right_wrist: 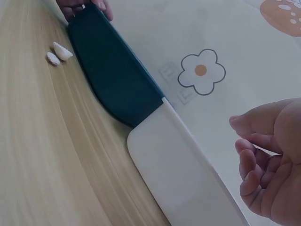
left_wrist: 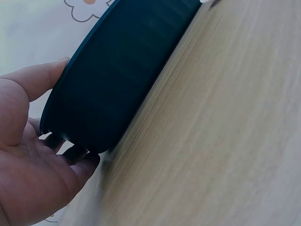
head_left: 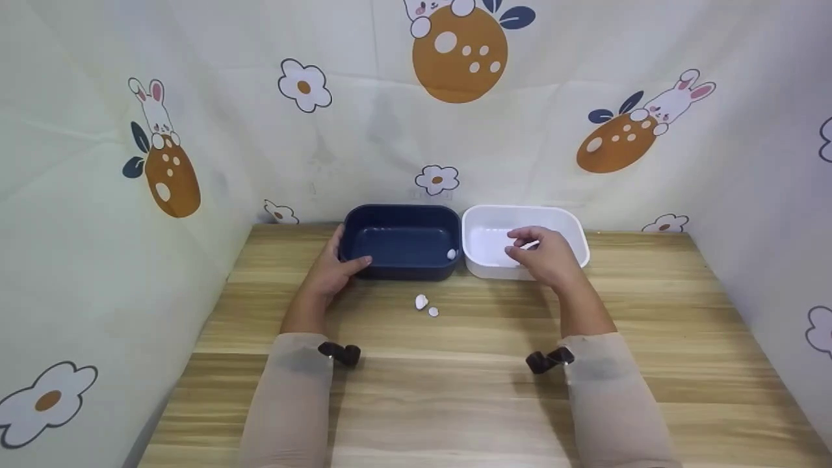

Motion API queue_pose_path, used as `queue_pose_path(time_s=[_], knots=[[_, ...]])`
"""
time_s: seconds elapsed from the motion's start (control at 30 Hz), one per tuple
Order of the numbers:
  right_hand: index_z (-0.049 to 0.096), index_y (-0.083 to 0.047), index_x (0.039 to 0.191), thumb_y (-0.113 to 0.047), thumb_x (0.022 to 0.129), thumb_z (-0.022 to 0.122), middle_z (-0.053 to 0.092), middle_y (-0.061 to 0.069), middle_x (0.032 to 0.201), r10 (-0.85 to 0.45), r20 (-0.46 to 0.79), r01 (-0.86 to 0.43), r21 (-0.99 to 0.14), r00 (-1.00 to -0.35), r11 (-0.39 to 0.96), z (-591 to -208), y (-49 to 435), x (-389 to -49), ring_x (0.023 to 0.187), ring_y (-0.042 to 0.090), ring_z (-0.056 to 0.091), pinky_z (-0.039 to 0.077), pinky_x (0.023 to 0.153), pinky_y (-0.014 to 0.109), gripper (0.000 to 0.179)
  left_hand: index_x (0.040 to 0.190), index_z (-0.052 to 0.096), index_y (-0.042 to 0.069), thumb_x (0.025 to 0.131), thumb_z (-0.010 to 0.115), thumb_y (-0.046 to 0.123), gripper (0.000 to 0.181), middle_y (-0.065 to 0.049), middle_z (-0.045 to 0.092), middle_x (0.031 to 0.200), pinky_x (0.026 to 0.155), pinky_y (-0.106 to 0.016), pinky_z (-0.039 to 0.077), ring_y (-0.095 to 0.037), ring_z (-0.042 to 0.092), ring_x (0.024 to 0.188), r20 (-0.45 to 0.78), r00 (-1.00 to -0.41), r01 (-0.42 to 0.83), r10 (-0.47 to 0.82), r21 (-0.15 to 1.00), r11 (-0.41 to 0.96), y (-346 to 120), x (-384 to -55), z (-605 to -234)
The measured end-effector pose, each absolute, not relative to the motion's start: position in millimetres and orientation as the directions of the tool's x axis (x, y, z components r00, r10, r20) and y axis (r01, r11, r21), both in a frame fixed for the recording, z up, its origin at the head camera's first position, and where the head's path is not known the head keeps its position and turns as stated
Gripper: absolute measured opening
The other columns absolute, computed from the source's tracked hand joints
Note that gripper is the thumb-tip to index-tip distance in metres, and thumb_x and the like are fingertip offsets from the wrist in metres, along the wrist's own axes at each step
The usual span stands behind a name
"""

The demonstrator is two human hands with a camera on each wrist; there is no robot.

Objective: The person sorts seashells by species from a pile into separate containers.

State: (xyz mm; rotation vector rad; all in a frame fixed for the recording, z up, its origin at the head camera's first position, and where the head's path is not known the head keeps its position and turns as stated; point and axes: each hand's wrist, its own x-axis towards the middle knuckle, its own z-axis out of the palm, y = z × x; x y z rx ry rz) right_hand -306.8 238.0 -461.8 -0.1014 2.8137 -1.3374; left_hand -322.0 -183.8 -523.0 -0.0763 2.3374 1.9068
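My left hand (head_left: 330,270) grips the left end of a dark blue tub (head_left: 406,273), its thumb at the rim and fingers round the outer wall. Inside that tub, close to the right front corner, lies a small white shell (head_left: 452,254). Over the white tub (head_left: 478,269) hovers my right hand (head_left: 546,257), fingers loosely bent, with nothing visible between them in the right wrist view. On the table before the blue tub lie a ridged white shell (right_wrist: 62,51) and a smaller shell (right_wrist: 52,59), both apart from either hand.
The two tubs stand side by side at the back of a wooden table (head_left: 448,390). Behind and beside them hangs a pale curtain (head_left: 364,143) printed with rabbits and flowers. Each sleeve carries a black wrist camera (head_left: 341,353).
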Motion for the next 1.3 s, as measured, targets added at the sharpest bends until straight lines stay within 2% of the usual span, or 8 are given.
queue_pose_path(time_s=[0.2, 0.4, 0.7, 0.93, 1.1, 1.3], knots=[[0.077, -0.007, 0.125, -0.023, 0.095, 0.078, 0.075, 0.01, 0.109, -0.113, 0.013, -0.08, -0.784, -0.994, 0.615, -464.9, 216.3, -302.3, 0.092, 0.022, 0.063, 0.051, 0.075, 0.025, 0.034, 0.174, 0.009, 0.017, 0.096, 0.078, 0.013, 0.105, -0.011, 0.006, 0.183, 0.139, -0.051, 0.002, -0.032, 0.0, 0.17, -0.155, -0.987, -0.143, 0.046, 0.967, 0.212, -179.9, -313.4, -506.6], [0.078, -0.006, 0.121, -0.02, 0.093, 0.079, 0.075, 0.007, 0.103, -0.192, 0.005, -0.118, -0.803, -0.981, 0.584, -468.5, 183.2, -290.8, 0.086, 0.02, 0.063, 0.051, 0.072, 0.027, 0.031, 0.174, 0.009, 0.023, 0.096, 0.08, 0.018, 0.106, -0.007, 0.007, 0.183, 0.139, -0.049, 0.001, -0.028, 0.0, 0.17, -0.149, -0.988, -0.137, 0.039, 0.966, 0.218, -183.6, -321.2, -520.0], [0.079, -0.004, 0.118, -0.015, 0.093, 0.079, 0.075, 0.006, 0.1, -0.337, -0.004, -0.193, -0.814, -0.941, 0.548, -482.1, 145.9, -274.6, 0.087, 0.013, 0.064, 0.053, 0.08, 0.025, 0.028, 0.174, 0.01, 0.026, 0.095, 0.081, 0.02, 0.107, -0.005, 0.009, 0.183, 0.14, -0.048, 0.002, -0.026, 0.002, 0.17, -0.153, -0.988, -0.144, 0.027, 0.966, 0.214, -184.2, -323.5, -525.5], [0.079, -0.003, 0.119, -0.018, 0.092, 0.079, 0.074, 0.005, 0.101, -0.397, 0.006, -0.247, -0.791, -0.918, 0.56, -486.3, 136.3, -269.8, 0.086, 0.011, 0.061, 0.052, 0.08, 0.026, 0.03, 0.174, 0.01, 0.026, 0.095, 0.081, 0.021, 0.107, -0.006, 0.009, 0.183, 0.14, -0.049, 0.002, -0.028, 0.003, 0.17, -0.142, -0.989, -0.132, 0.034, 0.967, 0.216, -184.1, -321.3, -522.9], [0.079, -0.004, 0.119, -0.019, 0.092, 0.079, 0.074, 0.005, 0.101, -0.4, 0.005, -0.247, -0.793, -0.916, 0.557, -487.9, 135.8, -269.7, 0.086, 0.011, 0.062, 0.053, 0.082, 0.029, 0.031, 0.174, 0.012, 0.025, 0.095, 0.081, 0.02, 0.106, -0.008, 0.011, 0.183, 0.14, -0.049, 0.003, -0.029, 0.004, 0.17, -0.131, -0.991, -0.119, 0.038, 0.967, 0.224, -184.6, -320.8, -523.3], [0.079, -0.002, 0.117, -0.016, 0.091, 0.08, 0.075, 0.005, 0.099, -0.411, -0.006, -0.241, -0.803, -0.912, 0.545, -498.1, 134.3, -271.6, 0.086, 0.011, 0.063, 0.054, 0.078, 0.026, 0.029, 0.174, 0.013, 0.025, 0.095, 0.081, 0.018, 0.104, -0.007, 0.011, 0.183, 0.14, -0.049, 0.003, -0.028, 0.005, 0.17, -0.131, -0.991, -0.121, 0.035, 0.969, 0.216, -184.6, -323.1, -525.0]])
